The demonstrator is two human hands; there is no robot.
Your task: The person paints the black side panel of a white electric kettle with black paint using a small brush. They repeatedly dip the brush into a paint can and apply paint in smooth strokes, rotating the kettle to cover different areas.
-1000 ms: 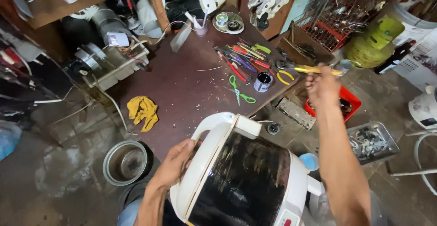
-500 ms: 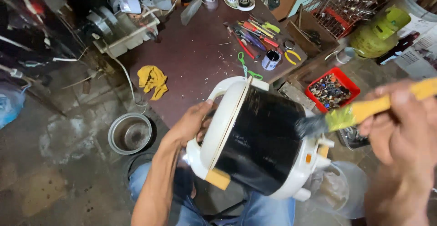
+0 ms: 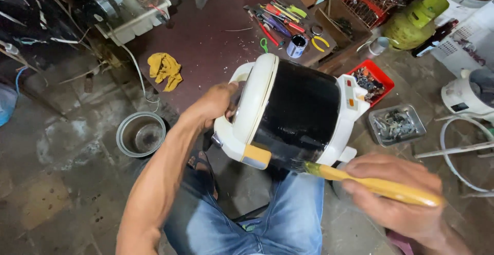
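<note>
The left hand (image 3: 213, 106) grips the rim of the rice cooker (image 3: 293, 113), held tilted over the person's lap, near the counter (image 3: 206, 44). The right hand (image 3: 396, 203) clamps a paintbrush (image 3: 370, 183) (bristles touching the black shell). A loose one-handed hold could let the cooker slip or smear.

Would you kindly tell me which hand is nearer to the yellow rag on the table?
Left. The left hand grips the rice cooker's rim just right of the yellow rag; the right hand holds a brush far beyond the cooker.
</note>
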